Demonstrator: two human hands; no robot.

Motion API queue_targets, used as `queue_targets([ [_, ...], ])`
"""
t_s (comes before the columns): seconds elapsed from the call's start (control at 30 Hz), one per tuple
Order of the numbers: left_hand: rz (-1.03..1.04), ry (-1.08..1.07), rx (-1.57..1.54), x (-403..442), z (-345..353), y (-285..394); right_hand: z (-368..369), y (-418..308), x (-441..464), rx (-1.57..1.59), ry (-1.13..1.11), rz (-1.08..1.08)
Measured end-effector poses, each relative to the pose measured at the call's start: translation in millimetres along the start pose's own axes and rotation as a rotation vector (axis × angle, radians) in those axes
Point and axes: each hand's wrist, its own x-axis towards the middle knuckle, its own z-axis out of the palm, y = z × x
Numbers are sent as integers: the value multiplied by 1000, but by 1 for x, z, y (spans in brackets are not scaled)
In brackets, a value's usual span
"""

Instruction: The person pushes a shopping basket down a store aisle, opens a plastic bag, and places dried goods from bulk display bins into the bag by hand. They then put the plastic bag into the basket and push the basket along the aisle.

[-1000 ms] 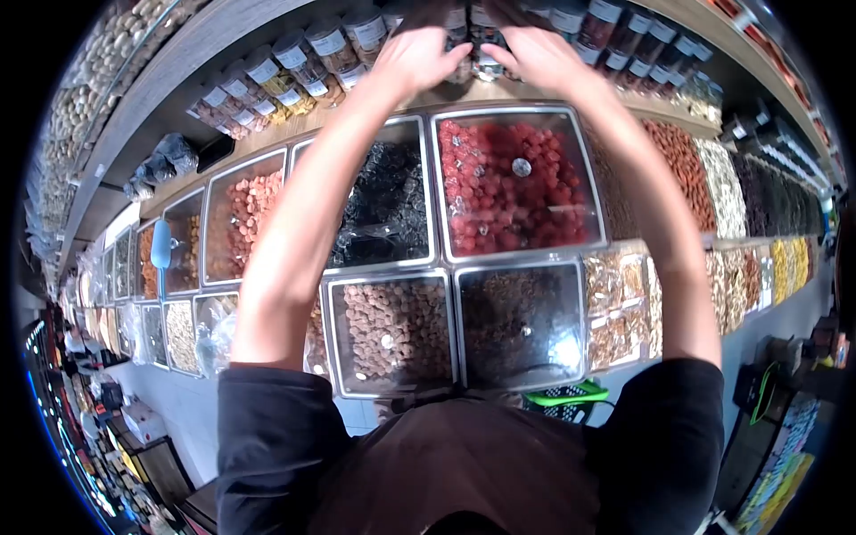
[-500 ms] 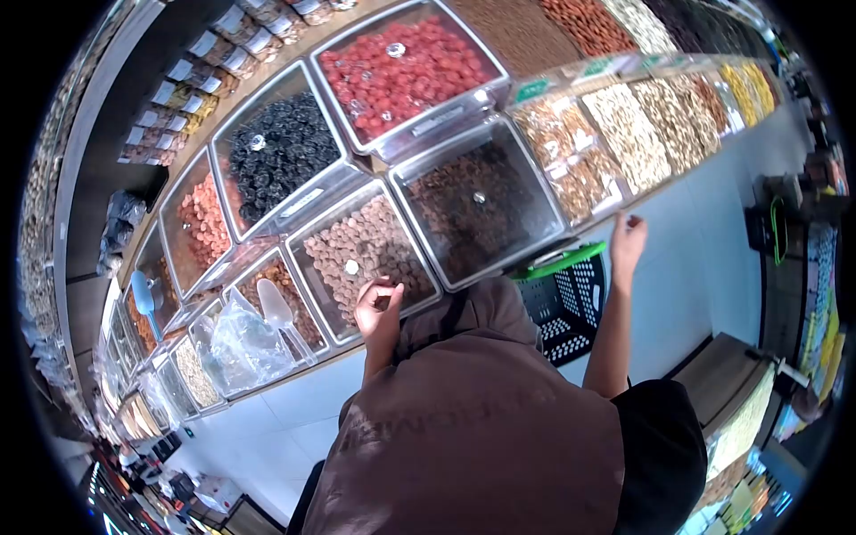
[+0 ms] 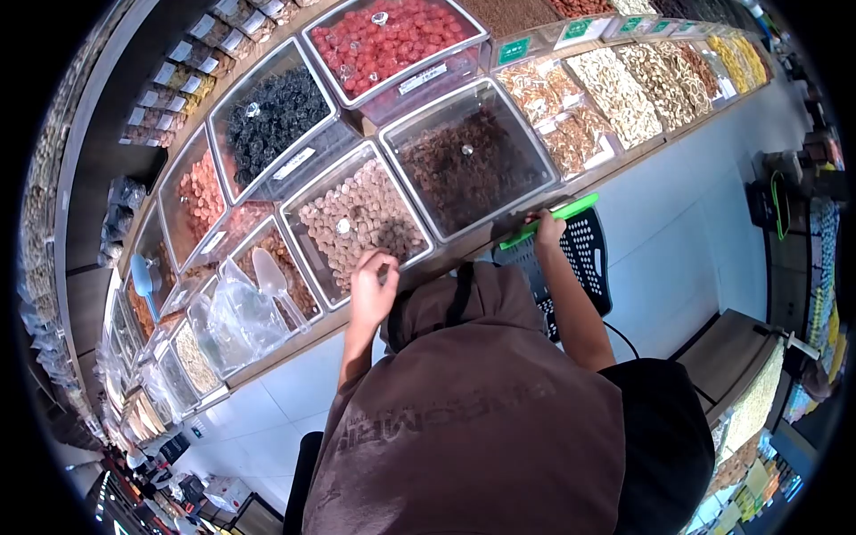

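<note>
My left hand (image 3: 373, 283) is over the front edge of a lidded clear bin (image 3: 314, 276) of pinkish-brown dried fruit (image 3: 357, 209). Its fingers are curled together, and I cannot see whether anything is in them. On the right, my right hand (image 3: 551, 230) is closed around the green handle (image 3: 578, 206) of a black shopping basket (image 3: 585, 259). The basket hangs beside the counter front, partly hidden by my forearm. Between my hands, nearer the counter, stands a bin of dark brown dried pieces (image 3: 464, 169).
Bins of red fruit (image 3: 392, 45) and black fruit (image 3: 276, 129) stand behind. At left are a plastic bag (image 3: 239, 321), a clear scoop (image 3: 267, 272) and a blue scoop (image 3: 143, 278). Open trays of dried goods (image 3: 624, 94) line the right. A wooden stand (image 3: 727, 361) is at lower right.
My right hand has moved left and down onto the basket handle, and the basket's handle sits higher against the counter. My left hand has stayed near the bin edge, its fingers still curled.
</note>
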Motion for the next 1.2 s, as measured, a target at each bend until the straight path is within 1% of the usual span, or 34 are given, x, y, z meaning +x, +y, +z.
queue_targets([
  [0.07,87,-20,25,-14,18,-24,0,2,-2,9,-32,-28],
  [0.1,61,-36,-11,-22,26,-31,1,5,-1,11,-3,-38],
  [0.13,-59,-70,12,-33,28,-31,2,6,-4,3,-18,-35],
  [0.2,-131,-122,3,-61,40,-81,4,5,-8,-34,21,-37],
  [0.23,-144,-103,1,-77,40,-95,3,5,-9,-61,-14,-56],
  [0.27,-273,-50,-8,-97,39,-106,6,1,-15,-116,16,-52],
  [0.3,-401,2,-17,-117,40,-122,2,7,-10,-96,3,-63],
  [0.33,-544,69,-198,-139,47,-165,-3,14,-3,-73,-7,-74],
  [0.4,-723,217,-461,-172,46,-210,-3,19,-9,-53,37,-72],
  [0.43,-726,224,-460,-191,44,-236,-9,26,-6,-34,14,-61],
  [0.47,-755,198,-338,-211,44,-262,-16,34,-5,-17,-7,-51],
  [0.5,-783,171,-218,-226,44,-277,-15,29,-17,-55,20,-10],
  [0.53,-789,172,-220,-237,39,-273,-19,27,-26,-60,19,-8],
  [0.63,-907,-67,7,-266,23,-265,-36,30,-44,-65,-109,45],
  [0.67,-905,-68,4,-275,25,-271,-42,30,-49,-66,-108,42],
  [0.73,-756,-54,62,-303,34,-295,-54,34,-65,-190,-121,44],
  [0.77,-746,-71,125,-308,36,-304,-59,35,-73,-209,-86,58],
  [0.8,-747,-73,119,-310,34,-308,-64,37,-82,-214,-84,56],
  [0.87,-798,-1,-79,-310,28,-311,-80,38,-100,-358,-64,16],
  [0.9,-841,13,-161,-304,22,-307,-86,35,-114,-400,-45,28],
  [0.93,-789,1,-197,-297,20,-325,-93,36,-124,-410,-44,22],
  [0.97,-778,18,-193,-295,18,-341,-101,37,-135,-485,-34,-8],
  [1.0,-676,39,-169,-285,8,-344,-111,40,-143,-558,-15,-37],
  [1.03,-704,68,-178,-270,2,-350,-124,45,-151,-633,-2,-66],
  [1.07,-611,112,-277,-265,6,-384,-141,50,-157,-737,-50,-155],
  [1.1,-510,86,-275,-253,-3,-384,-158,57,-162,-831,-46,-197],
  [1.17,-446,100,-303,-228,-15,-373,-184,63,-183,-969,-39,-262],
  [1.2,-463,79,-199,-216,-22,-365,-191,63,-195,-1005,-37,-287],
])
